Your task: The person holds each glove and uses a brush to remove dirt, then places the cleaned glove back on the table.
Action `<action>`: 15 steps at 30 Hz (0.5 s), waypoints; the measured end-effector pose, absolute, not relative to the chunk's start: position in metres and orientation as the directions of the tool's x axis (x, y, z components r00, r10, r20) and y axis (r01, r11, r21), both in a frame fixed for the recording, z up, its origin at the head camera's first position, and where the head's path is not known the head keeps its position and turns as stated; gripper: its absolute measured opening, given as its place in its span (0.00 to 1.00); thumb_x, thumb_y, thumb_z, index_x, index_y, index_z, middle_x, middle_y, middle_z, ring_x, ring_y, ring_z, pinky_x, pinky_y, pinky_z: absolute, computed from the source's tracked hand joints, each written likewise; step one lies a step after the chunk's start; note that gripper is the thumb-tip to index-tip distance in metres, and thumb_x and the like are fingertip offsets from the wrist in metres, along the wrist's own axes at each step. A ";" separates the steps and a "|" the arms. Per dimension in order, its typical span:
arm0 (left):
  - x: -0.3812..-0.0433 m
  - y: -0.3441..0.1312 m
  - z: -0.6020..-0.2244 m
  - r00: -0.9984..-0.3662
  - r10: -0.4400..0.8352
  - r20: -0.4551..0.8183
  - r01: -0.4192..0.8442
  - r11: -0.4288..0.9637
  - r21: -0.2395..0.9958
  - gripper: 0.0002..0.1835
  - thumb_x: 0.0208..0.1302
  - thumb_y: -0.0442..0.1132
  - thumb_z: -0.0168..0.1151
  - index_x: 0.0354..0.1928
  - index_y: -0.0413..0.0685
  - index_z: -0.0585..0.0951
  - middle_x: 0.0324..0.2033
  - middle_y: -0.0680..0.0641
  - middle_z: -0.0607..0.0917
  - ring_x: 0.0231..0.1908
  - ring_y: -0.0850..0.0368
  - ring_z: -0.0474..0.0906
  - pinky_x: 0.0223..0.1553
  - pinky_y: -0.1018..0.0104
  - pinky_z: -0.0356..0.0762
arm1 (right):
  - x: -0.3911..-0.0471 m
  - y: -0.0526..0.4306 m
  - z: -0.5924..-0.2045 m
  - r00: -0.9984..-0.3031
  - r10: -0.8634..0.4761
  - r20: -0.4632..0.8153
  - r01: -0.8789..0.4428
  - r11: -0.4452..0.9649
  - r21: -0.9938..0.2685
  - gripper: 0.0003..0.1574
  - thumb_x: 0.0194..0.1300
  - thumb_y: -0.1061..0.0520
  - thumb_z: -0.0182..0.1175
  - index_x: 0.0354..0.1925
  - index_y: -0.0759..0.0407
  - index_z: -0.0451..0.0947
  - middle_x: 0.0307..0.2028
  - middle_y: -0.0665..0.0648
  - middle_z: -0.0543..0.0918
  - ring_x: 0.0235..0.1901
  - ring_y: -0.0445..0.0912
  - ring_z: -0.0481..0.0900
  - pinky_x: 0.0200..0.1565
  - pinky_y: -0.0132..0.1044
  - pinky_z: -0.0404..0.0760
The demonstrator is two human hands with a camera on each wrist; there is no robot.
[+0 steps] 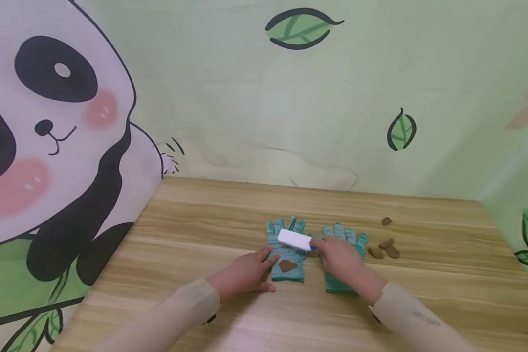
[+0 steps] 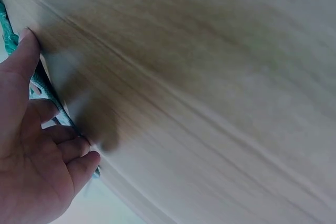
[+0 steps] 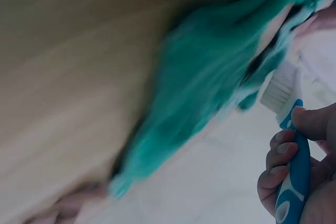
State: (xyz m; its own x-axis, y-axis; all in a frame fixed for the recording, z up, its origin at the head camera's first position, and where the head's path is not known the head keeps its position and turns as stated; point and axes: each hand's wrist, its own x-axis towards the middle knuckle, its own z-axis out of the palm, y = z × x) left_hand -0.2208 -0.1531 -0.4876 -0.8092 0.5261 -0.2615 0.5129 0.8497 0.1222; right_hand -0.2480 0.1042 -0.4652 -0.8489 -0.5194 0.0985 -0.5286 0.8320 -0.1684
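Note:
In the head view, a pair of teal knit gloves lies on the table. A brown patch point(image 1: 287, 265) marks the left glove point(image 1: 286, 276) near its cuff. My right hand point(image 1: 341, 257) grips a scrub brush point(image 1: 296, 239) over the gap between the gloves, its white head over the left glove's fingers. The right wrist view shows pale bristles point(image 3: 278, 90) and my fingers curled round the blue and white handle point(image 3: 299, 166). Beneath my right hand lies the right glove point(image 1: 340, 284), partly hidden. My left hand point(image 1: 243, 272) rests fingertips at the left glove's outer edge, thumb spread.
Several small brown pieces point(image 1: 392, 252) lie on the table right of the gloves, one point(image 1: 386, 221) farther back. The wood-grain table point(image 1: 202, 220) ends against a green wall sheet point(image 1: 229, 98) with printed leaves and a panda point(image 1: 92, 161).

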 end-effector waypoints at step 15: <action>-0.223 -0.153 -0.485 -0.806 0.519 -0.285 0.501 0.854 0.139 0.44 0.67 0.61 0.65 0.78 0.46 0.65 0.79 0.38 0.61 0.78 0.43 0.62 0.74 0.50 0.69 | -0.249 0.104 -0.467 -0.817 -0.559 0.142 -0.576 0.789 -0.213 0.11 0.68 0.66 0.64 0.48 0.57 0.84 0.36 0.57 0.88 0.33 0.48 0.85 0.31 0.38 0.83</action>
State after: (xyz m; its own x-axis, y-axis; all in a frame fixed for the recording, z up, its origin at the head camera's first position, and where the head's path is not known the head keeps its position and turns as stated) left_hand -0.2233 -0.1530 -0.4853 -0.8056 0.5194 -0.2849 0.5015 0.8540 0.1388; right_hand -0.2492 0.1040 -0.4670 -0.8172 -0.5586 0.1421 -0.5764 0.7890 -0.2126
